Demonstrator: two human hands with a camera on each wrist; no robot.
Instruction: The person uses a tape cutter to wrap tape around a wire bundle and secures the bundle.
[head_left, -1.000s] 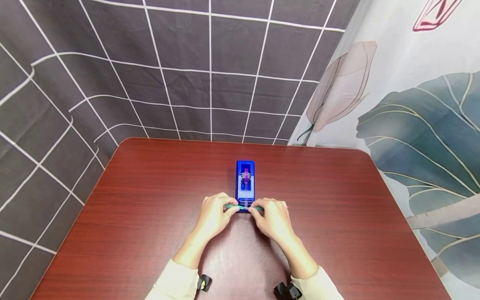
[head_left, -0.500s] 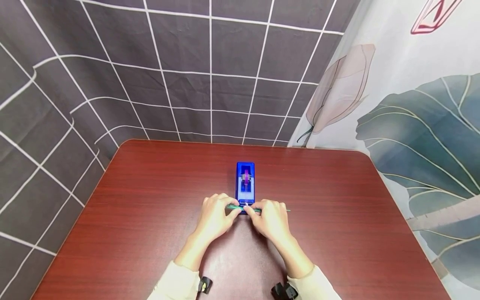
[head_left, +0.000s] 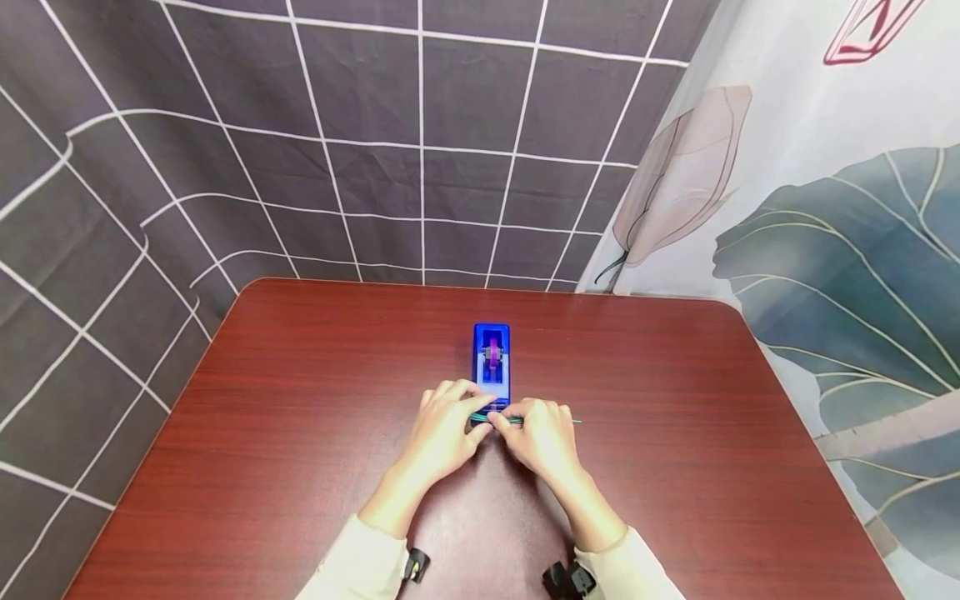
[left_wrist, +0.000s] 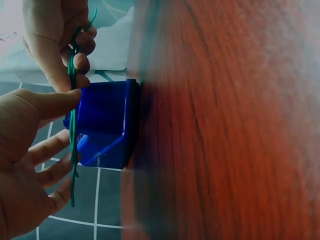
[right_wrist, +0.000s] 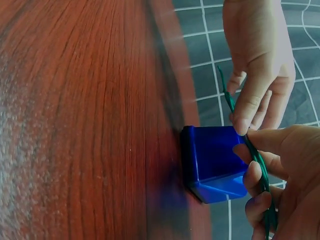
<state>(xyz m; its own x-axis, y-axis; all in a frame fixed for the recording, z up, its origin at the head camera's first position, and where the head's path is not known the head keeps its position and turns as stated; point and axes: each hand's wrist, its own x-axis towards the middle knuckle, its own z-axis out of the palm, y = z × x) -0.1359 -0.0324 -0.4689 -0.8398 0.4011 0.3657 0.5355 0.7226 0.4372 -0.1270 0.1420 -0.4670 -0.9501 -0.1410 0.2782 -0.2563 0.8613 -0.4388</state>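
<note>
A blue tape dispenser (head_left: 491,390) with a purple-cored roll stands near the middle of the table. Just in front of its near end, a thin bundle of green wires (head_left: 516,419) runs crosswise between both hands. My right hand (head_left: 551,437) pinches the bundle between thumb and index finger, and a loose end sticks out to the right. From the other side, my left hand (head_left: 442,429) holds the bundle with thumb and fingers round it, the thumb tip close to the right thumb. Whether tape lies on the wires is hidden by the fingertips.
The reddish-brown wooden table (head_left: 300,375) extends around the hands. Behind it and at the left hangs a dark grey gridded curtain (head_left: 465,92); a white curtain with leaf prints (head_left: 795,167) hangs at the right. Small black cameras (head_left: 568,579) sit at the wrists.
My left hand has shifted right along the bundle, closer to the right hand, and its index finger now reaches over the dispenser's near end. The right hand stays nearly in place.
</note>
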